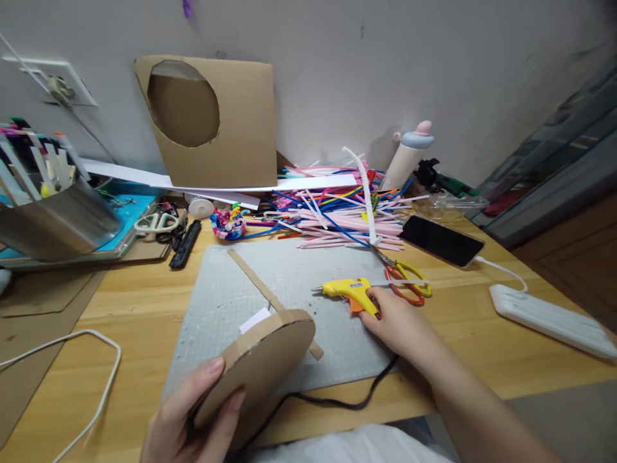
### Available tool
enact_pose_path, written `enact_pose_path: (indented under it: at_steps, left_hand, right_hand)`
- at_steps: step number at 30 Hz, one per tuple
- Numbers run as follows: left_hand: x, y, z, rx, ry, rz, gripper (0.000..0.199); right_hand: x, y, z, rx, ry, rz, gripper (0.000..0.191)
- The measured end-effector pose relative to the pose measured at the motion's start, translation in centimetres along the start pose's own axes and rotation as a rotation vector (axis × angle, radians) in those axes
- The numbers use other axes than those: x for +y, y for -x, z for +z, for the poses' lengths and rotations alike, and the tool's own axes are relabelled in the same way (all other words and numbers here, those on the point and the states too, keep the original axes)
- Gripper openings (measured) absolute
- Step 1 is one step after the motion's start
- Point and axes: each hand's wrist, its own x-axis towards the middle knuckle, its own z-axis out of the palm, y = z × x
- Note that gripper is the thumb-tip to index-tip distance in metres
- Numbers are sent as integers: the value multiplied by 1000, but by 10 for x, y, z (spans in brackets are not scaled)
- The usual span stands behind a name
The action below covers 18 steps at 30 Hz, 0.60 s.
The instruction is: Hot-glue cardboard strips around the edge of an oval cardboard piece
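Observation:
My left hand (193, 411) grips a round cardboard piece (270, 366) by its near edge, tilted above the cutting mat (212, 302). A narrow cardboard band runs around the disc's rim. My right hand (398, 321) is closed around the handle of a yellow hot glue gun (344, 287), which has an orange trigger and a glue stick out the back. Its nozzle points left, over the mat. A cardboard strip (253, 276) lies on the mat, partly hidden behind the disc, beside a small white paper piece (254, 319).
Scissors (409, 280) lie just behind the glue gun. Pipe cleaners (332, 212) are heaped at the back, near a cardboard panel (245, 122) with a round hole. A phone (441, 240), power strip (549, 321) and pen holder (62, 218) stand around. A black cord (337, 404) crosses the front.

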Motion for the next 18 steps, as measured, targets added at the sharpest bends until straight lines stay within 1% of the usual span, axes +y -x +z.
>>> enact_pose_path:
  at_steps: [3, 6, 8, 10, 12, 14, 16, 18]
  left_hand:
    - [1, 1, -2, -5, 14, 12, 65]
    - [4, 0, -4, -30, 42, 38, 74]
    - [6, -1, -5, -52, 63, 54, 76]
    - [6, -2, -6, -60, 73, 59, 75]
    - [5, 0, -5, -57, 71, 55, 74]
    - [5, 1, -4, -46, 64, 45, 73]
    - [5, 1, -3, -36, 51, 31, 72]
    - [8, -4, -3, -50, 56, 37, 73]
  right_hand:
    - [-4, 4, 3, 8, -187, -25, 21]
    - [-15, 17, -6, 19, -439, -51, 23]
    - [-24, 27, -15, -69, -629, -103, 24]
    - [-31, 36, -22, -195, -800, -152, 33]
    - [-33, 45, -24, -294, -917, -173, 42]
    - [-30, 53, -21, -370, -978, -184, 48]
    - [-24, 62, -16, -433, -974, -191, 42]
    - [-22, 73, -12, -472, -931, -192, 28]
